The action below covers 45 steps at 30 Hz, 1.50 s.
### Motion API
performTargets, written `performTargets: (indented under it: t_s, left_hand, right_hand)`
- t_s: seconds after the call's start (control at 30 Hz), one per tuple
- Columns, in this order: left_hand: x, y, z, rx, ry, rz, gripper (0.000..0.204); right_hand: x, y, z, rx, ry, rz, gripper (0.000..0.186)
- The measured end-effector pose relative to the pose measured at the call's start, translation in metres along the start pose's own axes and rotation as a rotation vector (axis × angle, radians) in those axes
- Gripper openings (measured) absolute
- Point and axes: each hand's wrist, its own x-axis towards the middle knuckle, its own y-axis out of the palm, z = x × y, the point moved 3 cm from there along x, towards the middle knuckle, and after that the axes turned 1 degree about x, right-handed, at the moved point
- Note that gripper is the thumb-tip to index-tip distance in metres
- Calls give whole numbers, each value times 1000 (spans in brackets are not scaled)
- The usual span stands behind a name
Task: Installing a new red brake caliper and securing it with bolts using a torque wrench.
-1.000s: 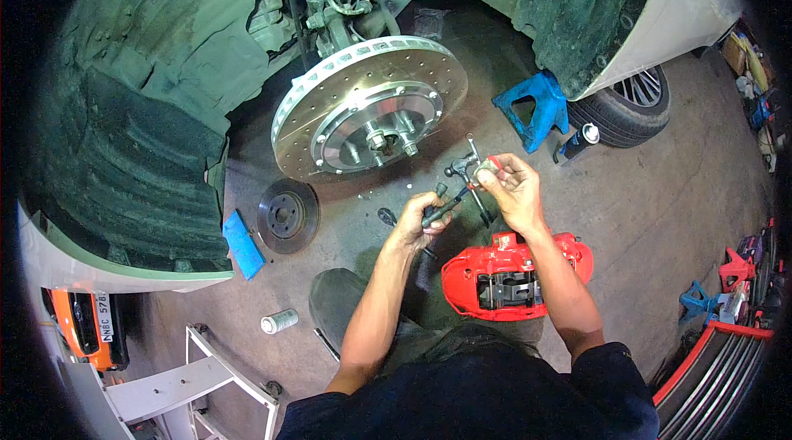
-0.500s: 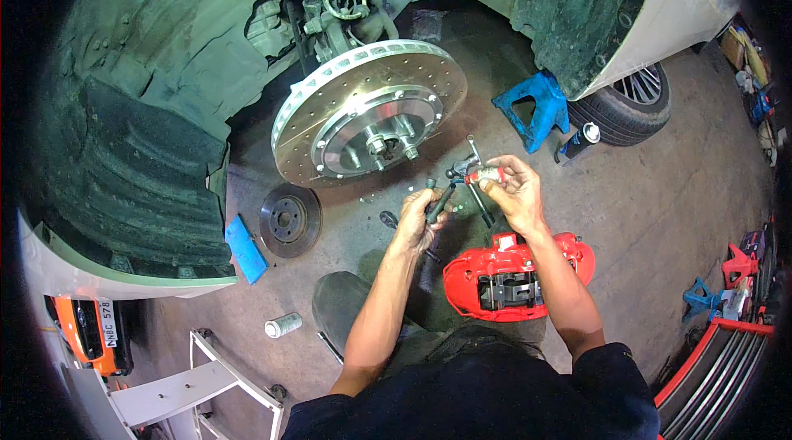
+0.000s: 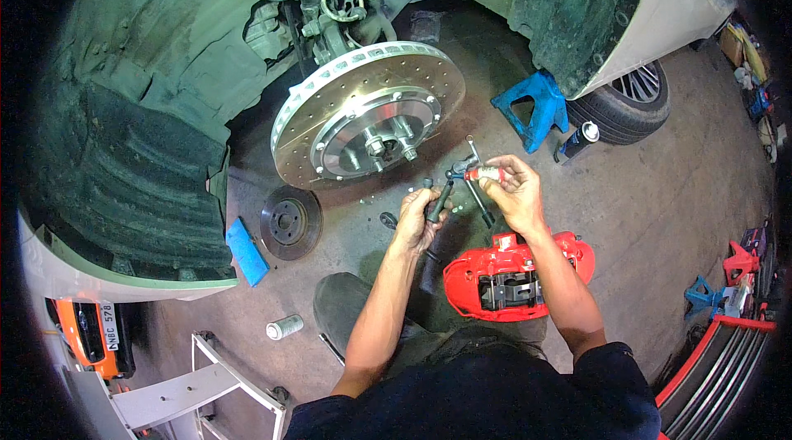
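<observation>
Fingers [image 3: 510, 162] of the right hand [image 3: 518, 197] are closed in a pinch around a small red and white tube [image 3: 487, 175], which points left over the floor [image 3: 627, 225]. On the left hand [image 3: 414, 227] they are curled shut around a dark slim cylinder [image 3: 440, 203], its far end close to the tube; whether the two touch cannot be told. A dark stub [image 3: 427, 182] shows just beyond that hand.

Nearest, a white frame [image 3: 176, 392] on casters stands at left and a red tool chest [image 3: 718, 370] at right. Farther in, a silver spray can [image 3: 285, 327] lies on the floor left of the person's bent knee [image 3: 340, 304], and a red brake caliper [image 3: 495, 260] sits below the right forearm. Beyond, a worn brake disc [image 3: 290, 224] lies flat at left, beside a blue piece [image 3: 246, 251]. A hammer [image 3: 483, 206] lies behind the tube.

Farther off, a drilled brake rotor [image 3: 297, 143] is mounted on the hub. Right of it stand a blue jack stand [image 3: 532, 139] and a dark can [image 3: 577, 144], near a wheel [image 3: 623, 122].
</observation>
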Motion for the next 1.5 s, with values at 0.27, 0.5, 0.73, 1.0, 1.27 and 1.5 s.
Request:
performTargets:
  t_s: [0.27, 0.5, 0.73, 1.0, 1.27, 1.5]
  left_hand:
    - [-1, 1, -1, 4, 36, 19, 20]
    - [1, -2, 0, 79, 36, 42, 21]
    - [1, -3, 0, 55, 60, 22, 21]
    - [-1, 0, 0, 33, 12, -5, 13]
    - [-1, -4, 0, 9, 25, 22, 19]
    - [1, -4, 6, -66, -108, 61, 29]
  right_hand:
    - [0, -1, 2, -31, 5, -21, 27]
    - [-1, -1, 0, -46, 26, -50, 27]
    - [-2, 1, 0, -44, 44, -62, 27]
    - [-2, 0, -3, -111, 58, -63, 26]
    - [-2, -2, 4, -223, 105, -86, 26]
    - [-5, -5, 6, -56, 4, -50, 24]
